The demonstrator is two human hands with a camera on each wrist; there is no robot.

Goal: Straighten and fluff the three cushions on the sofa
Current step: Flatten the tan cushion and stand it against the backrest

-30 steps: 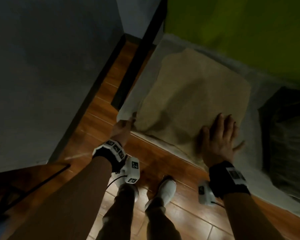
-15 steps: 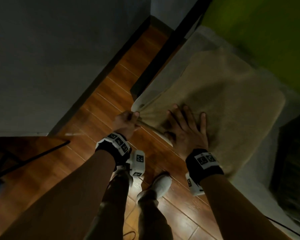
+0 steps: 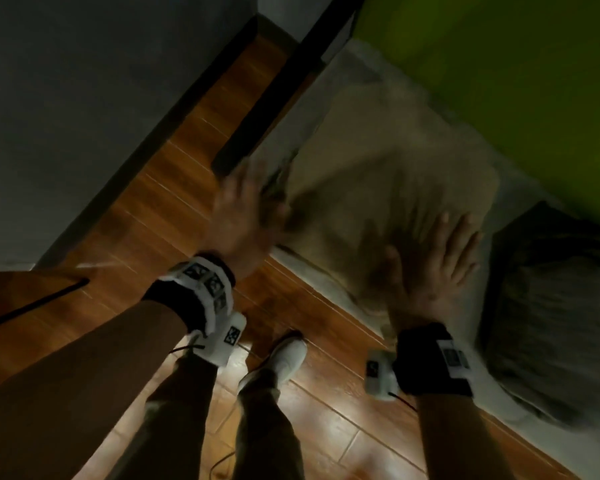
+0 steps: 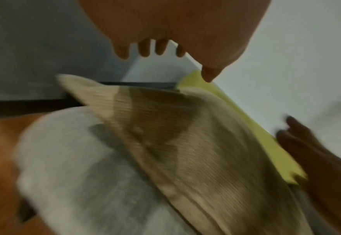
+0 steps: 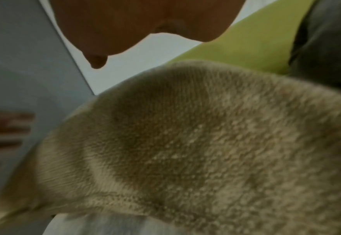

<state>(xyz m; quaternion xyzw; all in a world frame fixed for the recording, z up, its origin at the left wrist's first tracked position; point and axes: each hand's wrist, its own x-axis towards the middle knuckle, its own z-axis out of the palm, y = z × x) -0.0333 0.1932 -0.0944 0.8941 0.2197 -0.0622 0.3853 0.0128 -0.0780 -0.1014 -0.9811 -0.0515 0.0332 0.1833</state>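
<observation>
Fingers of the right hand are lying straight and spread, palm down, on the near right part of the beige cushion; the head view is blurred, so how hard they are pressing cannot be told. The left hand is sitting at the cushion's near left corner, smeared by motion blur; its fingers are showing in the left wrist view as extended and slightly apart, holding nothing, clear above the fabric. Whether that hand is touching the cushion cannot be told.

Nearest the camera, the person's legs and a white shoe are standing on the wooden floor, just beside the sofa's front edge. Both wrists are wearing black bands with white tagged blocks.

The beige cushion is lying flat on the pale grey seat of the sofa, at the seat's left end, its ribbed plush surface filling the right wrist view. To its right a dark grey cushion is resting on the same seat, near the beige one. Behind both, the sofa's green back is rising along the far edge. Farther left, a grey wall with a dark skirting is meeting the floor.
</observation>
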